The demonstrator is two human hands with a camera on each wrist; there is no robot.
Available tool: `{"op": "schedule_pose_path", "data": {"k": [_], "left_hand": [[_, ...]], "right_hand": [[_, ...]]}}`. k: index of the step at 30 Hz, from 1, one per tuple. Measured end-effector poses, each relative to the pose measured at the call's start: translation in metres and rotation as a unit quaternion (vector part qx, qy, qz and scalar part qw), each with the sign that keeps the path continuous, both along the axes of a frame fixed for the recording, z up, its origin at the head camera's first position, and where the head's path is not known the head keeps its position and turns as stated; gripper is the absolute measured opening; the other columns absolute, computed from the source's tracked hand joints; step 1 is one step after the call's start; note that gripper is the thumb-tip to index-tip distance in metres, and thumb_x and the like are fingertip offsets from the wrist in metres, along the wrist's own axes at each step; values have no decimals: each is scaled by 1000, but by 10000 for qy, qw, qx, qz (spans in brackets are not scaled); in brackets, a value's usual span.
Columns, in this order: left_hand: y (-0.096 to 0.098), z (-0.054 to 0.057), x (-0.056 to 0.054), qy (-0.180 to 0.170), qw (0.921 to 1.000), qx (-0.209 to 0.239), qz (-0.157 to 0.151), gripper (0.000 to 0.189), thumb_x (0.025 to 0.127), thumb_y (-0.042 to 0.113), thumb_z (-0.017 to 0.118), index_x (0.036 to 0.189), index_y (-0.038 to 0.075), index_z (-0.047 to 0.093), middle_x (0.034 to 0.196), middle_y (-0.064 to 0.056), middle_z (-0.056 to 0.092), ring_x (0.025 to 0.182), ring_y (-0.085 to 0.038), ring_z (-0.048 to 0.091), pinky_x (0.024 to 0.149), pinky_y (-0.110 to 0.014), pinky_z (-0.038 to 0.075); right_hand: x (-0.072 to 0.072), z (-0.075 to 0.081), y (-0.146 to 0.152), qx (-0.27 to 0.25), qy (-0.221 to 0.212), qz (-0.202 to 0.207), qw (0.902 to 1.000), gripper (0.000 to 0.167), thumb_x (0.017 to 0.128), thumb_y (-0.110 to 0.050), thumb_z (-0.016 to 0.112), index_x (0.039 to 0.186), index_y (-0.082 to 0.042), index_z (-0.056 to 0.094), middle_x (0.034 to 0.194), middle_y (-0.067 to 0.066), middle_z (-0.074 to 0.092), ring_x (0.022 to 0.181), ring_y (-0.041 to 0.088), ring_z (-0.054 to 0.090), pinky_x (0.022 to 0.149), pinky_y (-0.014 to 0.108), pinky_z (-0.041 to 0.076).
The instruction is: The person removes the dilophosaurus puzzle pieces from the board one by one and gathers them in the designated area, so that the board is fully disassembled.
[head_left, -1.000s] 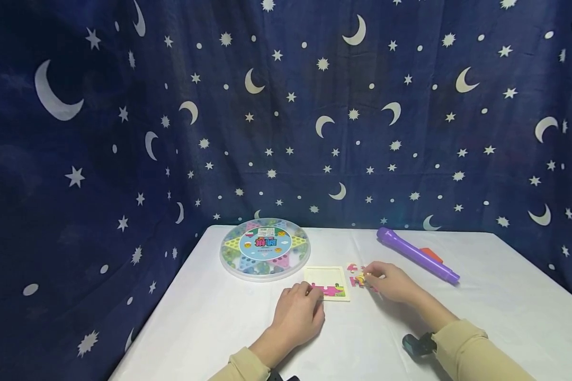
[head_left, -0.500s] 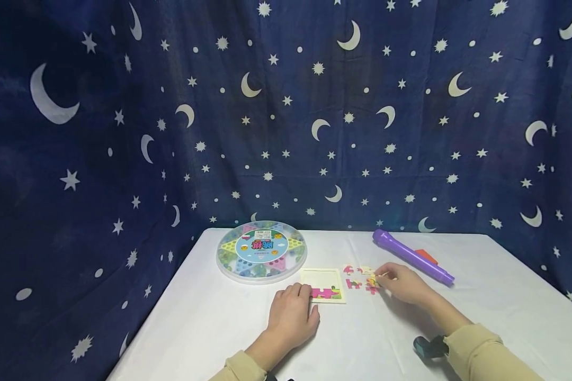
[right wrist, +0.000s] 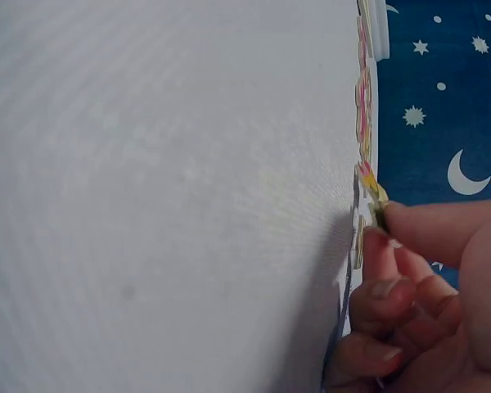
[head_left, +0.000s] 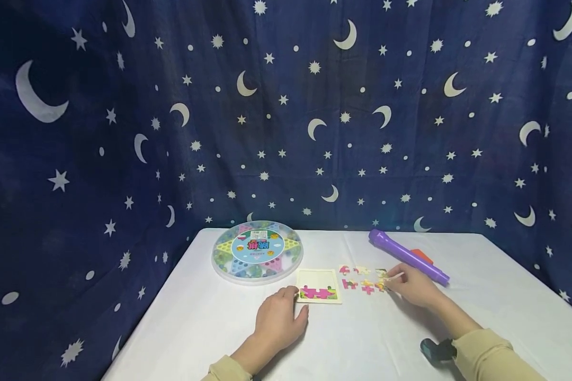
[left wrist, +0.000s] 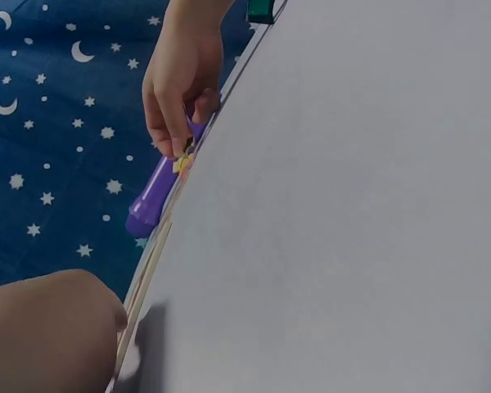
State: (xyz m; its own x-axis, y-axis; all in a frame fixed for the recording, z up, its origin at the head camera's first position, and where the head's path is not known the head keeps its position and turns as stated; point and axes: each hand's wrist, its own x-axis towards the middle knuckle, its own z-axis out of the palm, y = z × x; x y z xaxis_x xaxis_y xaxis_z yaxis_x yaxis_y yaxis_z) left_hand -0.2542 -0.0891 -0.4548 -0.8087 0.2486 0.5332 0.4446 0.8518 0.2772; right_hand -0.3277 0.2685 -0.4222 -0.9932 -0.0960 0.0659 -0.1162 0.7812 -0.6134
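In the head view a cream puzzle frame (head_left: 316, 271) lies on the table, with joined pink and green pieces (head_left: 316, 292) along its near side. My left hand (head_left: 277, 319) rests at the frame's left edge, fingertips touching it and the thumb apart. Right of the frame several loose jigsaw pieces (head_left: 349, 284) lie in two rough rows. At their right end my right hand (head_left: 412, 286) pinches a jigsaw piece (right wrist: 376, 192) between thumb and index finger, tilted in the right wrist view. Its far part is hidden by the fingertips.
A round, clear-lidded Chinese checkers box (head_left: 257, 253) stands behind the frame to the left. Beyond the right hand lies a purple toy microphone (head_left: 407, 256) beside an orange-red piece (head_left: 421, 256). A star-patterned curtain (head_left: 286, 132) hangs behind the white table (head_left: 352, 344).
My right hand has shifted right along the loose pieces, uncovering those on the left. My left hand's fingers have drawn back from over the frame to its left edge. The head view has turned slightly.
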Motion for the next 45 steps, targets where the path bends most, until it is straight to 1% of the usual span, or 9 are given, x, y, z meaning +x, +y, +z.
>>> {"op": "schedule_pose_path", "data": {"k": [3,6,10,17,25,31,36,41,45], "left_hand": [[-9,1,4,-345,9983,159,-451,40,92,35,71,120,7,69,119,-11,71,112,-29,67,97,-48,52],[-17,2,9,-523,9943,-2,-924,41,96,39,68,126,13,70,134,-11,65,127,-32,60,107,-55,43],[-22,2,13,-627,9902,-431,-1175,48,102,50,58,136,18,67,144,-12,58,133,-34,54,110,-58,39],[-22,0,15,-989,9851,-912,-1068,58,106,56,42,147,18,58,152,-9,52,141,-32,46,115,-55,32],[-19,2,17,-1198,9833,-965,-976,63,107,58,33,150,18,55,155,-9,48,145,-36,39,117,-59,26],[-19,1,18,-1171,9835,-975,-970,59,107,54,35,150,18,55,153,-10,49,144,-37,40,116,-60,27],[-18,1,17,-1180,9842,-958,-914,58,107,54,37,150,20,54,154,-9,49,144,-36,39,116,-60,27],[-15,2,18,-1215,9844,-911,-893,58,106,55,38,150,20,55,154,-8,48,144,-37,40,116,-60,27],[-16,3,18,-1248,9841,-931,-850,58,106,56,38,150,21,54,154,-7,48,144,-36,39,116,-60,27]], "right_hand": [[1,4,1,105,55,-32,9999,39,91,-28,77,112,1,63,87,7,64,70,20,58,60,35,49],[1,6,1,201,129,-19,9997,36,89,-27,79,107,1,63,84,6,63,68,20,58,59,35,49],[1,7,0,281,179,-42,9994,33,89,-24,80,105,0,63,84,6,63,66,19,58,58,34,50],[3,7,-9,213,286,33,9994,26,91,-21,76,104,-1,65,91,7,66,64,18,59,57,34,51],[-3,11,-30,89,336,163,9993,13,98,-12,65,107,-3,65,102,12,68,67,18,59,57,35,52],[-9,9,-58,131,299,280,9991,13,96,-11,66,107,-5,65,102,10,68,72,18,60,61,33,53],[-10,9,-85,254,439,530,9973,11,94,-11,68,104,-8,68,101,6,70,84,20,62,73,40,52],[-10,14,-108,313,501,734,9956,10,95,-13,68,104,-10,70,100,2,71,86,20,62,75,43,51],[-10,17,-125,378,617,1030,9920,11,95,-13,69,105,-11,72,100,0,71,94,25,66,89,52,51]]}}
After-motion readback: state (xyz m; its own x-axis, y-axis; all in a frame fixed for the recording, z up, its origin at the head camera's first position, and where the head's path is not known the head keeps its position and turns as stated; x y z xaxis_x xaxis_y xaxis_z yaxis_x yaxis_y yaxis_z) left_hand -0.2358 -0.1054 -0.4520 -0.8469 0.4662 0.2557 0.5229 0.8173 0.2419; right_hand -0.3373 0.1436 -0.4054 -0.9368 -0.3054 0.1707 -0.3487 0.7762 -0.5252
